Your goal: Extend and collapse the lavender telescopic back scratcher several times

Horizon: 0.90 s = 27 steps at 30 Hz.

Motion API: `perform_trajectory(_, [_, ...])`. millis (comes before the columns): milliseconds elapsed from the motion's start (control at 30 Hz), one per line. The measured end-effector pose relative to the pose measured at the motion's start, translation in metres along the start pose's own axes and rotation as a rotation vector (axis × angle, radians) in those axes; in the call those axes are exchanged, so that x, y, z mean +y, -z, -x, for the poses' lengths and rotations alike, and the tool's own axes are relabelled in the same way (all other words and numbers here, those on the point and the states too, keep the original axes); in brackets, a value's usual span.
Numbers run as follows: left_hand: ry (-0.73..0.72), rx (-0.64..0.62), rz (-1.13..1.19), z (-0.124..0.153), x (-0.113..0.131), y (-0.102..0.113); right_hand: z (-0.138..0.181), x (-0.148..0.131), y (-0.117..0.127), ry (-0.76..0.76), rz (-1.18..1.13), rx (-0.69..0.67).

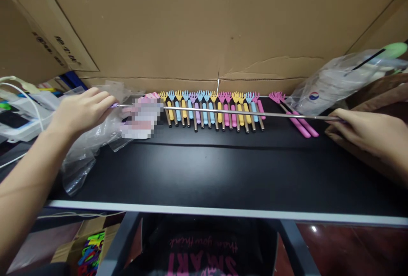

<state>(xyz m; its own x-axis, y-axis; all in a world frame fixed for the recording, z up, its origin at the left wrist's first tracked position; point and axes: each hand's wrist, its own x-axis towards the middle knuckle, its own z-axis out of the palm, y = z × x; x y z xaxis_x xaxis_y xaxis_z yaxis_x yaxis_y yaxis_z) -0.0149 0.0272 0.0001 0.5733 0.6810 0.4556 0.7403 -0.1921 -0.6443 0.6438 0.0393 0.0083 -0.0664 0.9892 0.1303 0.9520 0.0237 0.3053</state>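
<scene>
A telescopic back scratcher point(242, 114), pulled out long, stretches level above the black table between my two hands. My left hand point(81, 112) is closed around one end, where a bit of purple shows. The other end is gripped by my right hand point(371, 129), whose fingers hide most of it. Behind the metal rod lies a row of several short back scratchers point(205, 112) in yellow, blue, purple and pink, claws toward the back. Two pink back scratchers point(301, 125) lie apart from the row, near my right hand.
Brown cardboard point(204, 25) walls the table's back. Clear plastic bags point(86, 148) and a blurred-out card point(140, 123) lie left, beside a white device point(28, 114). At right stands a plastic bag of cups point(328, 85). Below, a carton point(68, 244) holds colourful pieces.
</scene>
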Motion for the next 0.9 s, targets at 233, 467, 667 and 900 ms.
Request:
perform_trajectory(233, [-0.286,0.257,0.042,-0.045,0.063,0.029,0.007,-0.080,0.014,0.331,0.161,0.226])
perform_trajectory(467, [-0.322,0.368,0.273,-0.087,0.146,0.073,0.031,-0.166,0.043,0.624,0.118,0.475])
perform_trajectory(667, [-0.277,0.342,0.327,-0.094,0.166,0.086,0.036,-0.190,0.048,0.666,0.076,0.526])
perform_trajectory(900, [-0.214,0.295,0.219,-0.081,0.138,0.078,0.016,-0.156,0.030,0.575,0.060,0.543])
